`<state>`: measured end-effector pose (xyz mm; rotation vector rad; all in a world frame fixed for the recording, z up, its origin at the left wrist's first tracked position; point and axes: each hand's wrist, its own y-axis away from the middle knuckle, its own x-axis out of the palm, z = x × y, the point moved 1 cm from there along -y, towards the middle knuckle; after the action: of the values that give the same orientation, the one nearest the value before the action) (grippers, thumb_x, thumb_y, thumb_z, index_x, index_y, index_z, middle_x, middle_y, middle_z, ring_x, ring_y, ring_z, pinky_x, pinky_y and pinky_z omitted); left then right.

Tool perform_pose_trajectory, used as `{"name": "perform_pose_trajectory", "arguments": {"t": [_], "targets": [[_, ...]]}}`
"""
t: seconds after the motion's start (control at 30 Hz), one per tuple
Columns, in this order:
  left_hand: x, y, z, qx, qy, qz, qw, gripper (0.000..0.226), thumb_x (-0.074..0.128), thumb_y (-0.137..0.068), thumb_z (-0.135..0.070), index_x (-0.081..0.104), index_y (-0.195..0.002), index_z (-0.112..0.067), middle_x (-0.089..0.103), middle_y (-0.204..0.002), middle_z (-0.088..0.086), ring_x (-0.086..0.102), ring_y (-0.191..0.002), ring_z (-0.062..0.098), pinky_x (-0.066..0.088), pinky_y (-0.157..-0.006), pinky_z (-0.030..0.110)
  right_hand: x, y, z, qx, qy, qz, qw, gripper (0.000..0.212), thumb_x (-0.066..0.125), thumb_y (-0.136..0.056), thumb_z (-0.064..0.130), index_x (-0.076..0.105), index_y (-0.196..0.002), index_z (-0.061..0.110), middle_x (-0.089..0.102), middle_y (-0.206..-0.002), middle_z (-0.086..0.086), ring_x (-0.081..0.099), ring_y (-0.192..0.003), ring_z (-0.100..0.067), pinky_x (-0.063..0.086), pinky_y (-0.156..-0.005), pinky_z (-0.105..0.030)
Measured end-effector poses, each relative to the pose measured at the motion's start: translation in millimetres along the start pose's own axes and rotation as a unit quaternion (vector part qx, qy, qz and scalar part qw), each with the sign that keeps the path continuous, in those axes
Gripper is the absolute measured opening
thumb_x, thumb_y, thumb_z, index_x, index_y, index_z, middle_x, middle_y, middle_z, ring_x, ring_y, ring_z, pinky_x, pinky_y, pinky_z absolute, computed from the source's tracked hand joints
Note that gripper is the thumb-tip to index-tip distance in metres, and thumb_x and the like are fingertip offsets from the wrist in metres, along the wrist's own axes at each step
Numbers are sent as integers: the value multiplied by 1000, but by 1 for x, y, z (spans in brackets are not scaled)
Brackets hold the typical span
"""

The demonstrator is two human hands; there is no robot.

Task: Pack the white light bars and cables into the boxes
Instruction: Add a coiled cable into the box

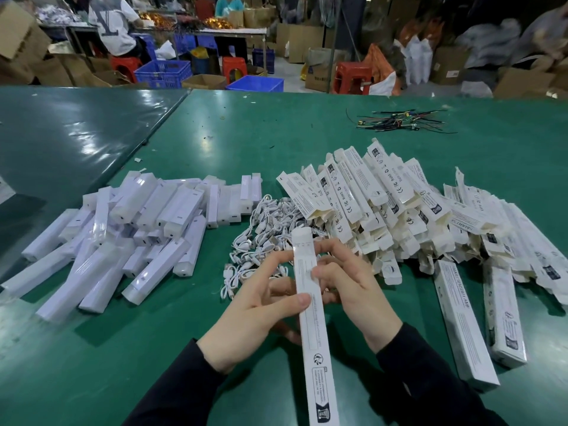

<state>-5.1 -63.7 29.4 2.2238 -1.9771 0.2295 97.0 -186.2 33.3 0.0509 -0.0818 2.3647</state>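
Observation:
I hold one long white box (pixel 310 321) upright-tilted over the green table (pixel 123 364), its far end near the cable heap. My left hand (pixel 255 315) grips its left side with the thumb across the front. My right hand (pixel 350 290) pinches the box's upper part from the right. A pile of white light bars (pixel 129 238) lies to the left. Coiled white cables (pixel 264 235) sit in the middle, just beyond my hands. A big heap of open white boxes (pixel 393 210) spreads to the right.
Two boxes (pixel 467 324) lie flat at the near right, beside a third. A bundle of dark wires (pixel 402 121) lies far right on the table. Beyond the table stand blue crates (pixel 163 72), red stools, cardboard cartons and seated people.

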Motion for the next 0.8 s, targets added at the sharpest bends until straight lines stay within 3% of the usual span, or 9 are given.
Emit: {"name": "perform_pose_trajectory", "arguments": {"t": [0.13, 0.2, 0.33, 0.4, 0.5, 0.6, 0.7, 0.77, 0.8], "targets": [[-4, 0, 2, 2, -14, 1, 1000, 47, 65, -83, -9, 48, -126, -16, 63, -90, 28, 63, -73, 30, 53, -53, 32, -3, -1, -3, -22, 20, -50, 998, 17, 61, -80, 31, 64, -97, 30, 67, -89, -4, 62, -71, -13, 51, -58, -27], [-5, 0, 5, 5, -29, -3, 1000, 45, 66, -82, -9, 49, -123, -16, 62, -81, 17, 60, -70, 32, 52, -53, 34, -5, -1, -4, -52, 35, -70, 996, 24, 64, -82, 33, 64, -104, 40, 68, -94, 4, 63, -77, -13, 53, -63, -26], [-6, 0, 7, 14, -93, -14, 995, 45, 68, -80, -12, 51, -121, -20, 60, -69, -3, 59, -66, 20, 49, -58, 26, -2, 0, -2, -99, 61, -50, 992, 10, 67, -87, 21, 74, -94, 25, 72, -83, 2, 61, -69, -6, 49, -60, -18], [-8, 1, 6, 31, -164, -44, 985, 43, 68, -79, -20, 55, -119, -25, 56, -65, -7, 52, -62, 12, 42, -60, 18, -1, 1, -2, -101, 62, -81, 990, 10, 68, -85, 25, 70, -94, 28, 71, -83, 3, 62, -70, -6, 50, -61, -20], [-7, 5, 4, 76, -250, -71, 963, 35, 66, -78, -35, 59, -112, -32, 49, -61, -8, 45, -58, 12, 37, -58, 21, -4, 2, -1, -107, 46, -104, 988, 22, 66, -85, 27, 64, -103, 39, 67, -87, 6, 61, -72, -8, 52, -62, -22], [-2, 7, 4, 97, -294, -81, 947, 25, 61, -83, -38, 58, -106, -29, 49, -63, -5, 48, -62, 19, 43, -57, 31, -3, 2, 1, -116, 73, -76, 988, 21, 68, -90, 10, 74, -97, 29, 73, -91, 3, 62, -75, -11, 51, -67, -22], [6, 6, 3, 28, -214, -75, 974, 15, 58, -95, -22, 54, -109, -20, 65, -82, 3, 68, -78, 27, 55, -78, 52, -2, 3, 0, -104, 32, -98, 989, 26, 67, -86, -4, 78, -86, 20, 75, -89, -2, 68, -80, -10, 52, -71, -19], [12, 5, 3, -14, -77, -56, 995, 26, 57, -93, -19, 48, -116, -12, 71, -95, 6, 71, -83, 38, 53, -81, 63, -2, 3, 1, -83, -25, -110, 990, 22, 70, -83, -1, 79, -85, 20, 76, -89, -2, 69, -80, -9, 52, -70, -17], [14, 5, 2, -31, -25, -50, 998, 36, 60, -88, -20, 46, -120, -12, 73, -99, 9, 72, -83, 39, 52, -78, 61, -2, 3, 1, -70, -55, -111, 990, 18, 72, -80, 4, 79, -86, 19, 76, -90, -3, 69, -81, -9, 53, -70, -18]]}}
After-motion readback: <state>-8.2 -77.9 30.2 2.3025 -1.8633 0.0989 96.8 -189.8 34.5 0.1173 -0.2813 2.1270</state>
